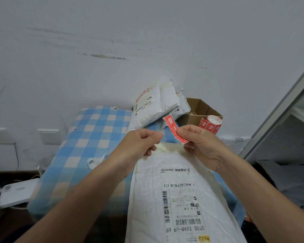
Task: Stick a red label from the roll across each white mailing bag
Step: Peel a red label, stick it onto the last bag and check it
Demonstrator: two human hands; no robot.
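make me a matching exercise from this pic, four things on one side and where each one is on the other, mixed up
Things
1 red label
2 label roll
3 nearest mailing bag
4 pile of bags

Places
a heaped against the wall
b pinched in the right hand
c lying on the checked cloth, printed side up
d at the cardboard box

Pairs: 1-b, 2-d, 3-c, 4-a

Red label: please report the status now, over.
Right hand pinches red label above white mailing bag, not yet stuck. Left hand curled beside it; anything held unclear. Nothing blocks the bag's top edge.
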